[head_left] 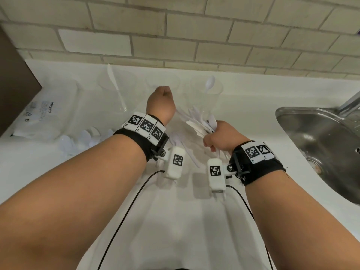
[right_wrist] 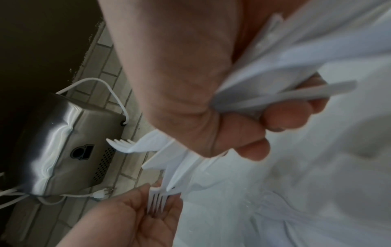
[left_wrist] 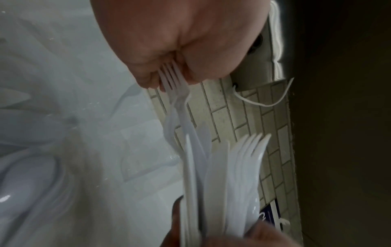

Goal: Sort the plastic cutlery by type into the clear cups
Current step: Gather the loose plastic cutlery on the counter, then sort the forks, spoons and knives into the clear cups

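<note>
Place: a kitchen or kitchenette, seemingly in a shared building.
Counter: a white worktop (head_left: 175, 221) runs along the wall.
Wall: pale brick-pattern tiles (head_left: 175, 36) with dark grout rise behind it.
Sink: a steel basin (head_left: 321, 145) is set into the counter on the right, with part of a metal tap (head_left: 350, 103) above it.
Wall fixture: a brushed-steel box (right_wrist: 63, 143) with a vent grille and white cords is mounted on the tiles.
</note>
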A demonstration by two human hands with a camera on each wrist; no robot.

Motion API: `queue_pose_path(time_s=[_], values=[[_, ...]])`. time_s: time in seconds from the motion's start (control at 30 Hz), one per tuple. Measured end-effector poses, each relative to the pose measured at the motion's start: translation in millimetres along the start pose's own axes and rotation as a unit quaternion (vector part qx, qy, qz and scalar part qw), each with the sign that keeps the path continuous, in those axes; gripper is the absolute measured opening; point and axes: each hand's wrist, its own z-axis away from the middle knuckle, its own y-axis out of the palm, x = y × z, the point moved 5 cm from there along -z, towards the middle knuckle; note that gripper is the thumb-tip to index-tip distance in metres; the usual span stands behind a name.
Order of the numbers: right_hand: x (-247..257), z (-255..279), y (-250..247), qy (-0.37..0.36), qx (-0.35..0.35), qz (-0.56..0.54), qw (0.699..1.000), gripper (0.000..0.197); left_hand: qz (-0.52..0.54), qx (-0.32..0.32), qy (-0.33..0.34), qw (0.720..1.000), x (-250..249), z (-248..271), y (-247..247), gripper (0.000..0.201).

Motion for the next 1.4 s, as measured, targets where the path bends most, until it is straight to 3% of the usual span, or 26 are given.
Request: queue_pose_path(time_s=[0.23, 0.33, 0.37, 0.43, 0.5, 0.57, 0.63, 0.7, 0.77, 0.9, 0.97, 1.07, 1.27, 1.4], values=[[18, -7, 13, -0.037, 0.020, -0.054, 0.998, 0.014, 0.101, 0.142, 0.030, 0.984, -5, 17, 8, 0.035], [27, -6, 10, -0.055, -0.010, -0.187, 0.981, 0.019, 0.181, 0.108, -0.005, 0.978, 9, 17, -7, 0.046], [30, -6, 5, -0.061, -0.027, -0.258, 0.964, 0.022, 0.262, 0.106, -0.059, 0.957, 18, 21, -12, 0.047], [42, -7, -6, -0.087, -0.051, -0.385, 0.917, 0.025, 0.379, 0.165, -0.156, 0.897, 36, 34, -11, 0.043], [55, -8, -17, -0.121, -0.064, -0.475, 0.869, 0.029, 0.316, 0.280, -0.162, 0.892, 46, 52, -7, 0.043], [67, -9, -22, -0.154, -0.074, -0.521, 0.836, 0.032, 0.210, 0.390, -0.126, 0.888, 51, 71, -1, 0.059], [78, -9, -21, -0.180, -0.082, -0.539, 0.819, 0.032, 0.181, 0.463, -0.127, 0.859, 54, 88, 5, 0.068], [86, -8, -16, -0.191, -0.089, -0.546, 0.811, 0.031, 0.247, 0.505, -0.146, 0.814, 53, 100, 11, 0.058], [89, -8, -11, -0.194, -0.093, -0.551, 0.807, 0.029, 0.319, 0.511, -0.163, 0.782, 50, 105, 12, 0.048], [89, -5, -5, -0.189, -0.106, -0.552, 0.805, 0.029, 0.387, 0.513, -0.159, 0.750, 44, 104, 8, 0.054], [87, -5, -4, -0.184, -0.117, -0.546, 0.809, 0.031, 0.375, 0.519, -0.148, 0.754, 43, 103, 7, 0.047], [86, -6, -5, -0.179, -0.125, -0.542, 0.811, 0.030, 0.347, 0.503, -0.152, 0.777, 46, 98, 5, 0.054], [86, -6, -7, -0.167, -0.136, -0.517, 0.828, 0.043, 0.279, 0.374, -0.153, 0.871, 49, 74, -2, 0.042], [86, -10, -3, -0.188, -0.137, -0.489, 0.841, 0.019, 0.270, 0.328, -0.150, 0.893, 51, 68, -1, 0.037]])
